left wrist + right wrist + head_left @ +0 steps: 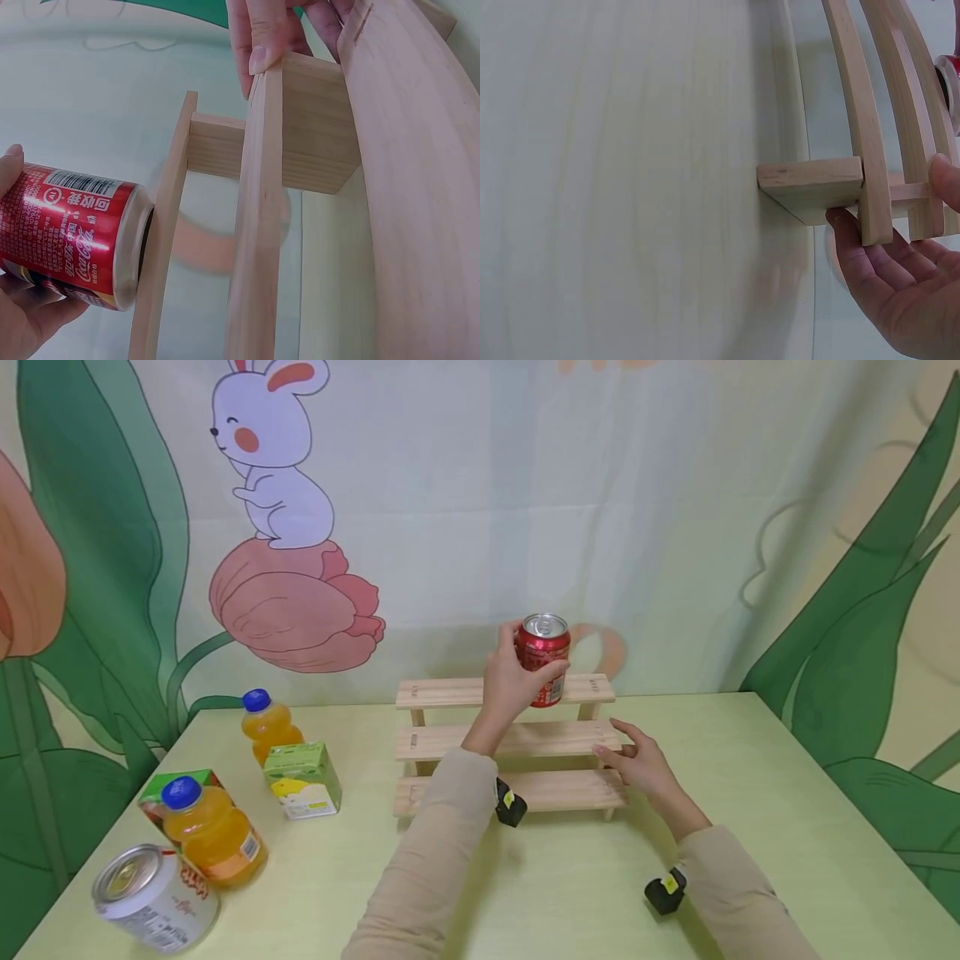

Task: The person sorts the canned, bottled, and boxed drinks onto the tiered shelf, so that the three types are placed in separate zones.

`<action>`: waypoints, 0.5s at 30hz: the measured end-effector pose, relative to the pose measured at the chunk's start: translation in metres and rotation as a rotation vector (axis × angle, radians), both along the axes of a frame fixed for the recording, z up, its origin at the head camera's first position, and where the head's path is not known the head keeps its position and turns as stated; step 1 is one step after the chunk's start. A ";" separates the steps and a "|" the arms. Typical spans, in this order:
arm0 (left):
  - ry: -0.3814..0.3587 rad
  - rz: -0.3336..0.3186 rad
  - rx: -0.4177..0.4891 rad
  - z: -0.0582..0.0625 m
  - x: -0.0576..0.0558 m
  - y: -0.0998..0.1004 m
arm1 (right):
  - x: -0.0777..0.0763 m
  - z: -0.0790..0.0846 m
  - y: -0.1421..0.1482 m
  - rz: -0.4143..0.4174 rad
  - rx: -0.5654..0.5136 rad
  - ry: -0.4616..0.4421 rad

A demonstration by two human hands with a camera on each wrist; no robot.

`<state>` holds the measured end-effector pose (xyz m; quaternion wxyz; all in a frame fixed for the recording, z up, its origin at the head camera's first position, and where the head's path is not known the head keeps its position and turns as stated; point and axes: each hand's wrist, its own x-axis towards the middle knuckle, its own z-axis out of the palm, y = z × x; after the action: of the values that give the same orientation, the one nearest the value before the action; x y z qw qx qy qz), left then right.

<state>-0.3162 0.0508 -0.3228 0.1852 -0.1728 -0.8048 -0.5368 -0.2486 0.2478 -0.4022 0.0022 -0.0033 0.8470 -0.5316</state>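
My left hand (507, 683) grips a red Coca-Cola can (545, 647) upright, fingers and thumb around its sides. The can is at the top board of a three-step wooden shelf (438, 742). In the left wrist view, the bottom of the can (71, 232) meets the edge of that board or lies very close to it. My right hand (641, 767) holds the right end of the middle step. Seen from the right wrist, its thumb lies on the board and the fingers (870, 262) curl beneath and beside the wood.
Left on the table (315, 893) stand two orange juice bottles (225, 843) with blue caps, a green-and-yellow drink carton (303, 785), a partly hidden red-and-green carton (153, 797) and a white can (161, 902). A printed curtain (450, 527) hangs behind the shelf.
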 end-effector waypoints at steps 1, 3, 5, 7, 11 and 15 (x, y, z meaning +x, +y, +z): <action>-0.001 0.001 0.001 0.000 0.000 0.000 | 0.000 0.000 0.000 -0.001 0.000 0.000; -0.005 0.002 0.002 0.000 -0.001 0.001 | -0.001 -0.001 0.000 -0.002 -0.002 -0.001; -0.008 0.003 0.003 0.000 -0.002 0.002 | -0.001 -0.001 0.001 -0.005 -0.004 -0.003; -0.010 0.003 0.003 0.000 -0.002 0.003 | -0.002 -0.002 0.001 -0.003 -0.005 -0.002; -0.003 0.002 0.006 0.000 -0.003 0.004 | -0.001 -0.001 0.001 -0.005 -0.012 -0.007; 0.003 0.000 0.016 0.000 -0.004 0.005 | 0.000 -0.001 0.001 -0.002 -0.025 -0.014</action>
<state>-0.3204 0.0559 -0.3227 0.1880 -0.1721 -0.8002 -0.5428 -0.2490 0.2490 -0.4028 0.0076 0.0014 0.8403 -0.5421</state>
